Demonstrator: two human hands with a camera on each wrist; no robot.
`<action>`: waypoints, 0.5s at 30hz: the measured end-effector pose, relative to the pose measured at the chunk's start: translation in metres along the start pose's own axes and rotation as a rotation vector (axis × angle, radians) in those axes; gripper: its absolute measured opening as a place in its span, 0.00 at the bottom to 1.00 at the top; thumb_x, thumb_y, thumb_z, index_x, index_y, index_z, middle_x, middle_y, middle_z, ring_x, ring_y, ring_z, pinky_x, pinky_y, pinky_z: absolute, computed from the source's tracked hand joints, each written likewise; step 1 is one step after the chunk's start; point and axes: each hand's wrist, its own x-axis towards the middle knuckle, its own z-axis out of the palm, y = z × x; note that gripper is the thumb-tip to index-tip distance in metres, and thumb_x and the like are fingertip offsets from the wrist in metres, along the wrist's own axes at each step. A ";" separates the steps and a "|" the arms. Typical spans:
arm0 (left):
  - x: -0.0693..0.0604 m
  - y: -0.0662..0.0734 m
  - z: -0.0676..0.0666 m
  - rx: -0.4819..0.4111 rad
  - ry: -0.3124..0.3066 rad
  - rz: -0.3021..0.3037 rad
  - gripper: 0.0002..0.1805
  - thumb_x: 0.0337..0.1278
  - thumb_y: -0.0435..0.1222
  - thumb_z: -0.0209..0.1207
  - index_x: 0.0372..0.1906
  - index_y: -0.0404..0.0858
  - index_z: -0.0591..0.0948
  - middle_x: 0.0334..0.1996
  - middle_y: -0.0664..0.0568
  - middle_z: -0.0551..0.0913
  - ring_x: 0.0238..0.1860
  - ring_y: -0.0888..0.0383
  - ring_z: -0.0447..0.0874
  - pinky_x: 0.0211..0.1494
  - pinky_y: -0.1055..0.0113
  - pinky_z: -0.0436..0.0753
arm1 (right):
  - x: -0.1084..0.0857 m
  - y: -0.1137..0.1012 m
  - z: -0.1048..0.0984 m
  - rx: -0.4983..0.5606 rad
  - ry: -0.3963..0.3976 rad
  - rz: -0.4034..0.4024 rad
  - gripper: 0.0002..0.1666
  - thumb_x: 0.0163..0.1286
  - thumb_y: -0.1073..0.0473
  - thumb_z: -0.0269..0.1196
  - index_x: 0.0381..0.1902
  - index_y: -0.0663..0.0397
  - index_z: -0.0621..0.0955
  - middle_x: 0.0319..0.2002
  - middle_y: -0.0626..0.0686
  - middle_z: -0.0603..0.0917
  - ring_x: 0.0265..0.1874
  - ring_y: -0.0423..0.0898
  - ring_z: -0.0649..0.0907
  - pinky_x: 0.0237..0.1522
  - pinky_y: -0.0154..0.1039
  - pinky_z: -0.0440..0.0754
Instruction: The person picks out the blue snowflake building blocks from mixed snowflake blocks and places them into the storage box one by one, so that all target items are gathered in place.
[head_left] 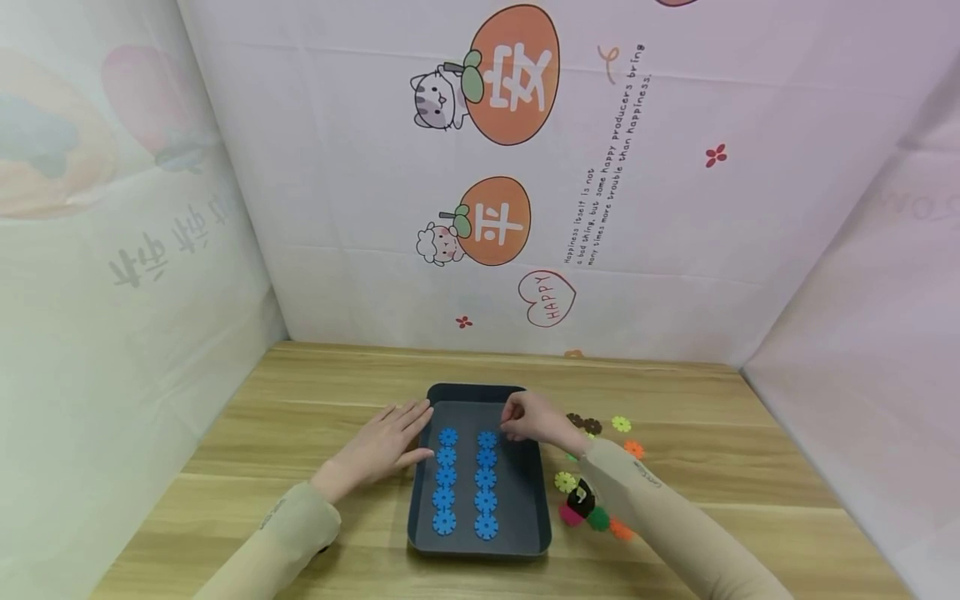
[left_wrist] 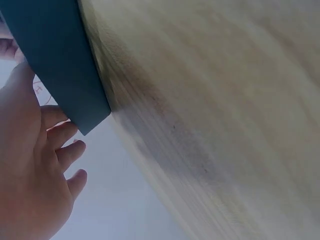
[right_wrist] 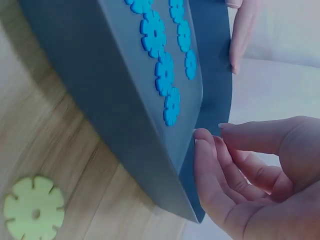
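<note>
A dark grey rectangular tray (head_left: 517, 533) lies on the table, holding two columns of blue notched discs (head_left: 486, 478), flower-like in outline. My left hand (head_left: 386, 442) has its fingers extended over the tray's left rim, with the thumb apart. The left wrist view shows the same hand (left_wrist: 37, 150) beside the tray wall (left_wrist: 60, 55). Above the tray's right side, my right hand (head_left: 536, 419) has curled fingers, thumb near the index fingertip. In the right wrist view, this hand (right_wrist: 255, 175) shows no clear object between the fingertips; whether something small is hidden there, I cannot tell.
Right of the tray, loose discs in several colours lie on the wooden table (head_left: 675, 492): a yellow one (head_left: 565, 482), an orange one (head_left: 633, 449), a dark green one (head_left: 598, 518) and brown ones (head_left: 592, 426). My right forearm passes over part of them. A printed cloth (head_left: 360, 208) hangs behind.
</note>
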 end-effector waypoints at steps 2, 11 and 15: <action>0.001 -0.001 -0.001 -0.050 -0.016 -0.016 0.40 0.73 0.58 0.45 0.77 0.37 0.58 0.78 0.43 0.57 0.78 0.43 0.57 0.79 0.42 0.58 | -0.004 0.001 -0.004 -0.022 0.019 -0.019 0.03 0.67 0.68 0.63 0.35 0.65 0.80 0.31 0.58 0.86 0.27 0.47 0.86 0.33 0.41 0.88; -0.003 -0.013 -0.004 -0.182 0.035 -0.093 0.40 0.74 0.56 0.46 0.78 0.35 0.56 0.78 0.40 0.57 0.78 0.39 0.56 0.79 0.39 0.56 | -0.023 0.020 -0.012 -0.180 0.201 -0.093 0.03 0.67 0.67 0.63 0.32 0.59 0.80 0.30 0.54 0.85 0.27 0.41 0.83 0.28 0.31 0.81; -0.007 -0.019 -0.003 -0.170 0.052 -0.141 0.40 0.74 0.55 0.47 0.77 0.34 0.57 0.77 0.39 0.58 0.78 0.39 0.56 0.78 0.39 0.56 | -0.031 0.037 -0.015 -0.262 0.296 -0.123 0.04 0.66 0.68 0.64 0.31 0.57 0.80 0.27 0.52 0.84 0.25 0.37 0.80 0.26 0.29 0.78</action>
